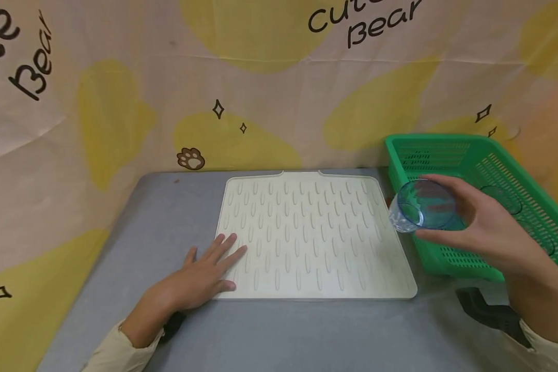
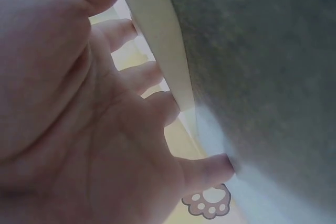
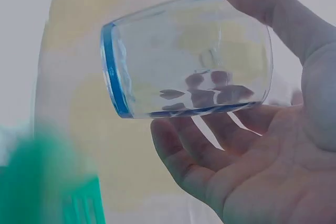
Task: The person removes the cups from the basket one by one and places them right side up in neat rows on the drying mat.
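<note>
A clear drinking glass with a bluish tint (image 1: 425,204) is gripped by my right hand (image 1: 497,227), thumb on one side and fingers on the other. It is tilted, beside the right edge of the white ridged mat (image 1: 316,237) and over the near side of the green basket. The right wrist view shows the glass (image 3: 184,61) on its side, its thick blue base to the left. My left hand (image 1: 204,274) rests with spread, straight fingers on the mat's left edge; in the left wrist view the palm (image 2: 105,119) lies alongside that edge.
A green plastic basket (image 1: 432,258) with slotted walls stands on the right of the grey table (image 1: 176,217). More clear glasses (image 1: 504,199) lie inside it, partly hidden behind my right hand. A printed cloth (image 1: 260,93) hangs behind the table.
</note>
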{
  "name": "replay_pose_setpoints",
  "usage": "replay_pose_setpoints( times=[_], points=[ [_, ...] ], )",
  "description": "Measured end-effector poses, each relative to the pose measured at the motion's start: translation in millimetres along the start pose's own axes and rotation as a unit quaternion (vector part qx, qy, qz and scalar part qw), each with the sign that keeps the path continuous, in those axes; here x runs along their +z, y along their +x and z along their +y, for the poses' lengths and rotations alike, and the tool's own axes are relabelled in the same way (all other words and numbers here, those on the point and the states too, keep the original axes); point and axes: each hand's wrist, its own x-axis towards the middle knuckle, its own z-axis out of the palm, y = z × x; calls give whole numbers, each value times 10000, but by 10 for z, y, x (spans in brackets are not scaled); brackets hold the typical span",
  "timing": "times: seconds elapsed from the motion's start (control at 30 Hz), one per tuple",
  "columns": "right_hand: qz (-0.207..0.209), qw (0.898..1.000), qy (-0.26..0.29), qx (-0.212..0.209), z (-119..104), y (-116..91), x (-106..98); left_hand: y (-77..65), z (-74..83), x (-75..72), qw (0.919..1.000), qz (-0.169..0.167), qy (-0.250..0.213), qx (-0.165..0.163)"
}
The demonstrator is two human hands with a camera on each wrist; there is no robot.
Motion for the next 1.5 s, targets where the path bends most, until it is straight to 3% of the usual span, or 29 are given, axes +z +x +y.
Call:
replay_pose_setpoints(
  times=[0.13,0.4,0.77,1.13,1.5],
  points=[
    [-348,9993,49,-113,-202,146,221,1,-9,13,10000,12,35,-11],
    [-896,9950,420,149,-443,401,598,2,-34,19,10000,72,-5,54],
    [-889,9916,907,224,-492,752,1099,21,-16,-15,10000,-33,-59,-35],
    [-829,9795,1746,562,-515,1077,1543,26,-12,-11,9998,-92,-106,-114],
    [-672,9860,1277,833,-450,1305,1975,28,0,-33,9996,-168,-100,-189]
  ],
)
